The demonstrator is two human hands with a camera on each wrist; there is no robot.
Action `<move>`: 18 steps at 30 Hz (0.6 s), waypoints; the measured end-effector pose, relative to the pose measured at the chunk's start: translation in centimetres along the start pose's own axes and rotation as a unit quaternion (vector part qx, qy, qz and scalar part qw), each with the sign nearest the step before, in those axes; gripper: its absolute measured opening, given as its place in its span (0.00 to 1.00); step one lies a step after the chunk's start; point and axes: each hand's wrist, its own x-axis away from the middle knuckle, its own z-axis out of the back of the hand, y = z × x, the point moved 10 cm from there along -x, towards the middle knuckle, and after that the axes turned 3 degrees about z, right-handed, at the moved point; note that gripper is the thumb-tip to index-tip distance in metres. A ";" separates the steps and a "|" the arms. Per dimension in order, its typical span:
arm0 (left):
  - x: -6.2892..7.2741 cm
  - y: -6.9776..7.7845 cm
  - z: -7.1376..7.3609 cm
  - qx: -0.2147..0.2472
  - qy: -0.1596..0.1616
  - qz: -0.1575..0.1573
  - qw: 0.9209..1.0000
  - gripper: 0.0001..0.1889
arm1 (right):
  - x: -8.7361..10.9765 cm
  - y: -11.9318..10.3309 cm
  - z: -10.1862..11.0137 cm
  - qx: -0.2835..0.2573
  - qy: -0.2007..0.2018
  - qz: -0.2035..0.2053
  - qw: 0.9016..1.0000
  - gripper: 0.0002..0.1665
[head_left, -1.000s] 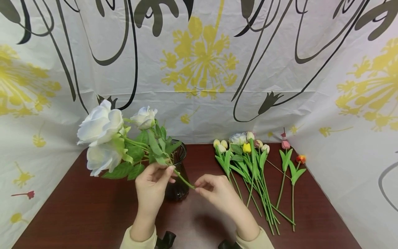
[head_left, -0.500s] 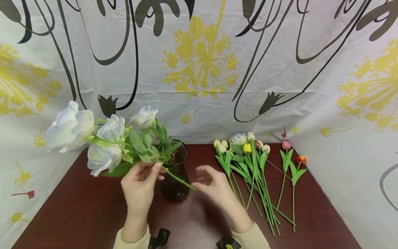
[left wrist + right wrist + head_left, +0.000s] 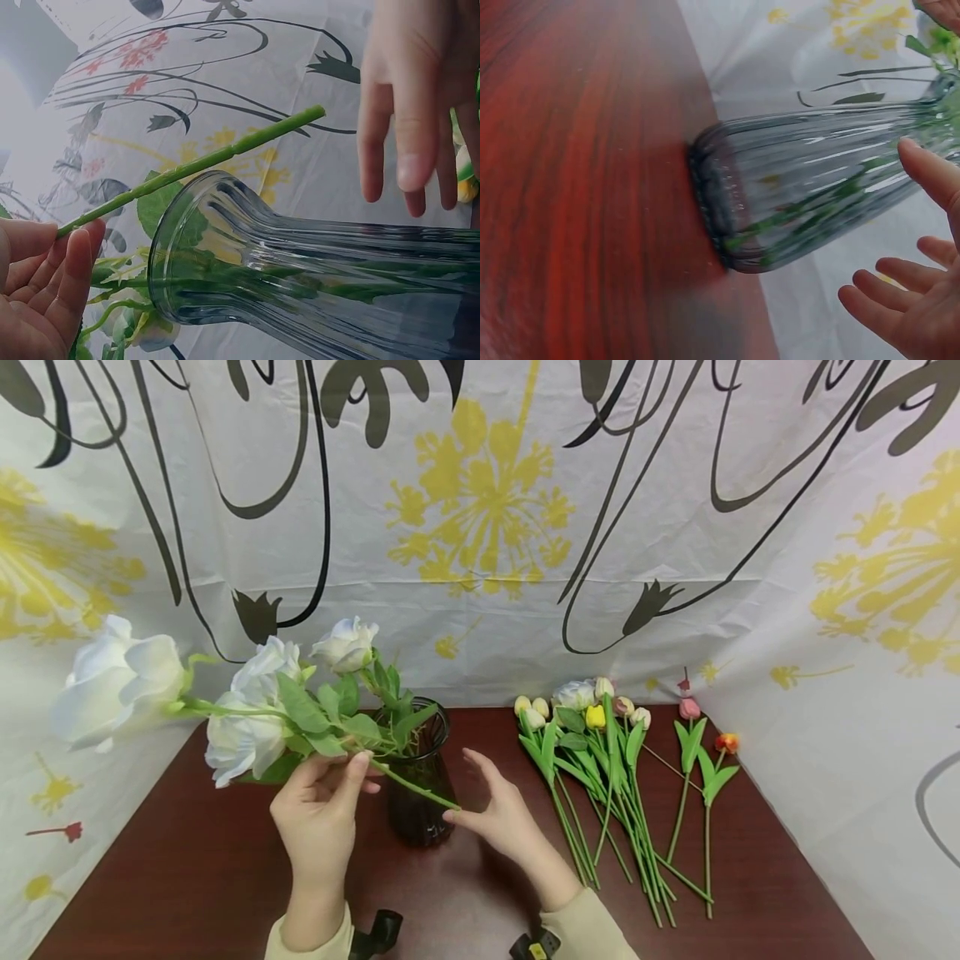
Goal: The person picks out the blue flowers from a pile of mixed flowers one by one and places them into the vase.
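My left hand pinches the green stem of an artificial white rose between thumb and fingers. Its large bloom points left, and the bare stem end slants down to the right in front of a dark ribbed glass vase. White roses stand in the vase, leaning left; their stems show through the glass in the left wrist view. My right hand is spread with straight fingers beside the vase, its thumb near the stem end. In the left wrist view, the held stem passes above the vase rim.
Right of the vase, a bunch of artificial tulips and a pale rose lie on the dark red table. A pink tulip and an orange tulip lie farther right. Patterned white cloth surrounds the back and sides.
My left hand has moved left with the rose, its bloom swinging left and away from the roses in the vase. My right hand has shifted left and its fingers have spread from the stem end.
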 end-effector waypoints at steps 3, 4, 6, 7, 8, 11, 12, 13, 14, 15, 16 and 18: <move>0.0 0.0 0.0 0.003 0.003 -0.002 1.000 0.08 | -0.2 0.3 -0.7 -0.013 -0.009 0.008 1.000 0.53; 0.0 0.0 0.1 0.003 0.004 -0.003 1.000 0.08 | -0.2 0.4 -1.0 -0.017 -0.013 0.011 1.000 0.53; -0.1 0.1 0.1 0.003 0.006 -0.004 1.000 0.08 | -0.3 0.5 -1.5 -0.024 -0.022 0.013 0.999 0.55; -0.1 0.1 0.1 0.003 0.007 -0.004 1.000 0.08 | -0.3 0.6 -1.8 -0.026 -0.026 0.013 0.999 0.55; -0.1 0.1 0.1 0.003 0.007 -0.003 1.000 0.08 | -0.4 0.7 -2.0 -0.026 -0.031 0.011 0.999 0.55; -0.1 0.2 0.1 0.002 0.006 -0.005 1.000 0.08 | -0.4 1.1 -2.7 -0.024 -0.043 0.004 0.999 0.56; -0.1 0.2 0.1 0.000 0.006 -0.006 1.000 0.09 | -0.4 1.2 -2.9 -0.021 -0.045 0.002 0.999 0.56; -0.1 0.3 0.1 -0.001 0.004 -0.007 1.000 0.09 | -0.4 1.3 -3.1 -0.018 -0.047 0.001 0.999 0.56; -0.1 0.3 0.1 -0.005 0.003 -0.008 1.000 0.09 | -0.3 1.4 -3.2 -0.017 -0.049 0.001 0.999 0.56; -0.1 0.4 0.1 -0.009 0.001 -0.010 1.000 0.09 | -0.3 1.5 -3.3 -0.014 -0.050 0.002 0.999 0.56; -0.1 0.4 0.1 -0.012 0.000 -0.011 1.000 0.09 | -0.3 1.5 -3.4 -0.013 -0.051 0.004 0.999 0.55; -0.2 0.5 0.1 -0.018 -0.002 -0.013 1.000 0.09 | -0.3 1.5 -3.6 -0.008 -0.051 0.007 0.999 0.55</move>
